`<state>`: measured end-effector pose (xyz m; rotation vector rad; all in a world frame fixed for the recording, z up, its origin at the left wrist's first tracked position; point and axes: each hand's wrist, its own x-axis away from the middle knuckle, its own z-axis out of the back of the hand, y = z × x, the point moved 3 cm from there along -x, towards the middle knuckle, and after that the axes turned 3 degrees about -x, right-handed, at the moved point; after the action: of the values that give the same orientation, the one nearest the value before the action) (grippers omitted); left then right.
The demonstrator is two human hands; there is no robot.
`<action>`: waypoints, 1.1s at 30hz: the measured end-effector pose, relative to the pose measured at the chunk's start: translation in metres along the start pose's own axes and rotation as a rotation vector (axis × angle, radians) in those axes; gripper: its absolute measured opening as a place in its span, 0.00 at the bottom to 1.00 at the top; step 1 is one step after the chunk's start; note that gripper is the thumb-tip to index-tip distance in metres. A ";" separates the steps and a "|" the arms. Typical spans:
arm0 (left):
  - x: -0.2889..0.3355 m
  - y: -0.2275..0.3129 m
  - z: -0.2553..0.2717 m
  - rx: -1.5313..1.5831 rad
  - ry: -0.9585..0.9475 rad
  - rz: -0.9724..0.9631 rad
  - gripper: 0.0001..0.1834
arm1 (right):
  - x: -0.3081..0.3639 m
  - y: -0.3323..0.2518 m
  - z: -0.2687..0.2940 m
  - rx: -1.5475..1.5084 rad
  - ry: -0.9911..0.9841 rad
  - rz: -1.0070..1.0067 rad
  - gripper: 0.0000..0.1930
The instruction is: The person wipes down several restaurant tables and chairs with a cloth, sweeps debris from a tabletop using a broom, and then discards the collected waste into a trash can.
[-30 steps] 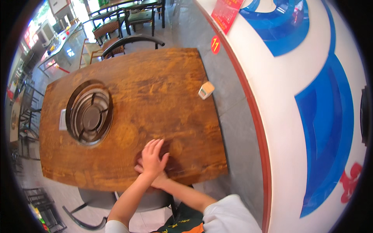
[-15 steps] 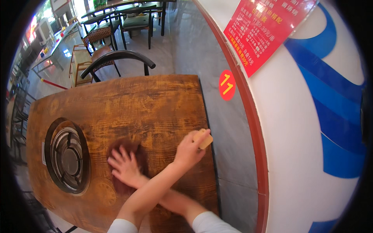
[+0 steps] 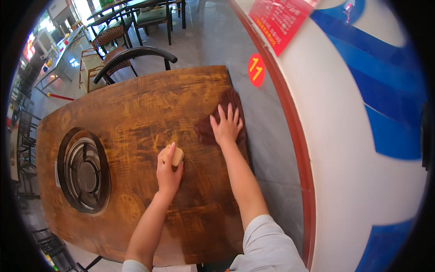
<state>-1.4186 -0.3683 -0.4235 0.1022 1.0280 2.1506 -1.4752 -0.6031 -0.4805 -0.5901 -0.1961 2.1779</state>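
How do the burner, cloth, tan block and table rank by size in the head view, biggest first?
1. Table
2. Burner
3. Cloth, partly covered by the right hand
4. Tan block, in the left hand

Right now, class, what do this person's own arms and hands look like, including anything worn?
The left hand and right hand wear no gloves, and no rings or watch can be made out. The left forearm and right forearm are bare below the plain, whitish left sleeve and right sleeve.
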 end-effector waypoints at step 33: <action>0.310 -0.044 0.231 -0.241 0.182 0.424 0.38 | -0.187 -0.072 0.217 0.557 0.318 0.378 0.12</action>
<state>-1.5343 -0.0007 -0.3690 0.0092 0.8973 2.6961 -1.4294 -0.6889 -0.2016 -0.6702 0.7219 2.3080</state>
